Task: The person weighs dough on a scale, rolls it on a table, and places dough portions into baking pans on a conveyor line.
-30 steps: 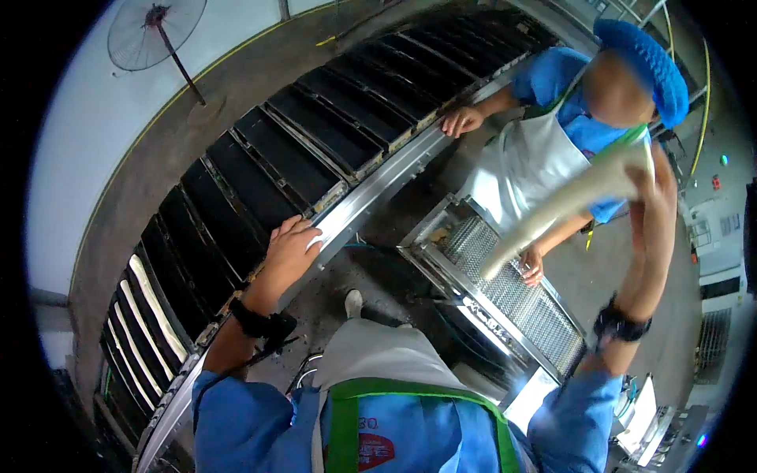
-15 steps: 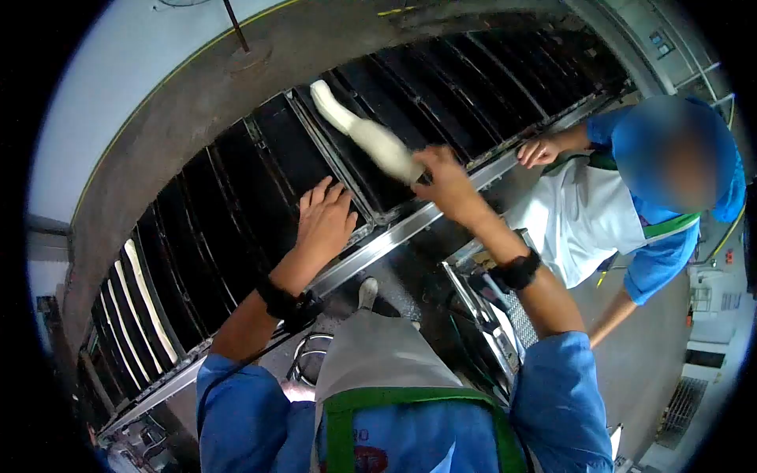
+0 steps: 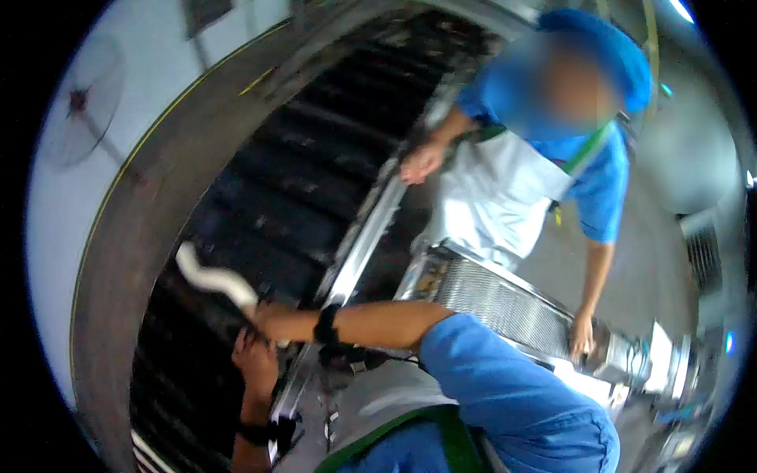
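Note:
A long pale dough-like strip [image 3: 217,280] lies bent over the black trays [image 3: 268,213], left of centre. Its near end is at my right hand [image 3: 272,319], whose fingers are closed round it. Just below, my left hand [image 3: 256,359] is over the trays close to the right one, blurred, its fingers partly bent; whether it touches the strip cannot be made out. At the lower left edge, more pale strips [image 3: 150,453] lie in the trays.
A co-worker in blue with a white apron [image 3: 489,197] stands across, one hand on the metal rail [image 3: 363,252], the other by a mesh conveyor [image 3: 505,299]. A fan [image 3: 79,102] stands at upper left.
The view has turned and shifted. My right hand, with the strip, has moved left along the trays, close to my left hand. The co-worker's far hand has come to the mesh conveyor's end.

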Demonstrator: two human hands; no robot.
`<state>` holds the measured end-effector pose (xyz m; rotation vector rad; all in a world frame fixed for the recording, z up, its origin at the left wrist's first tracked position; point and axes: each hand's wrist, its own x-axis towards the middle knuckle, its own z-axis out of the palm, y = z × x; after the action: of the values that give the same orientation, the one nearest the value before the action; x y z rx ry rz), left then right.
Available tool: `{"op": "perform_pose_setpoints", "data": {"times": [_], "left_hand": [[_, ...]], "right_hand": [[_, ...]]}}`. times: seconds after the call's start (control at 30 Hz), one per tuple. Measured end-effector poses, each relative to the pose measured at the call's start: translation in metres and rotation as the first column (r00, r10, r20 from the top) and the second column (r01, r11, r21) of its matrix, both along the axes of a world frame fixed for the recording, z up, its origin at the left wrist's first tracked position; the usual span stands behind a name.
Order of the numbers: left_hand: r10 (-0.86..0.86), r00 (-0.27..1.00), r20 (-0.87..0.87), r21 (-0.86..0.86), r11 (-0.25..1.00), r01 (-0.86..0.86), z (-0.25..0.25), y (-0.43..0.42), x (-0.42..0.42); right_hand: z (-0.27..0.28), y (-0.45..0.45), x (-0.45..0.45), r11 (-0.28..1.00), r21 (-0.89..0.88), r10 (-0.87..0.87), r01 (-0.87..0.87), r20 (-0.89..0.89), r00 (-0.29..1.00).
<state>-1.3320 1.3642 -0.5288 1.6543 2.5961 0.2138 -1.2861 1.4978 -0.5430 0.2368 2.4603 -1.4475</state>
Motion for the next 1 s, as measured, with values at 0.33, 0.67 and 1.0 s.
{"op": "perform_pose_setpoints", "data": {"times": [0.33,0.67,1.0], "left_hand": [[0.119,0.976,0.182,-0.025,0.993,-0.116,-0.017,-0.011,-0.014],[0.09,0.995,0.039,-0.174,0.981,-0.082,-0.029,0.091,-0.006],[0.138,0.967,0.212,-0.346,0.937,-0.057,-0.065,0.233,-0.017]], "right_hand": [[-0.043,-0.027,-0.02,0.964,-0.05,-0.266,0.261,-0.133,0.955],[-0.01,0.069,0.235,0.813,0.296,-0.376,0.501,-0.391,0.84],[-0.053,0.033,0.525,0.422,0.567,-0.906,0.708,0.222,0.361]]}}
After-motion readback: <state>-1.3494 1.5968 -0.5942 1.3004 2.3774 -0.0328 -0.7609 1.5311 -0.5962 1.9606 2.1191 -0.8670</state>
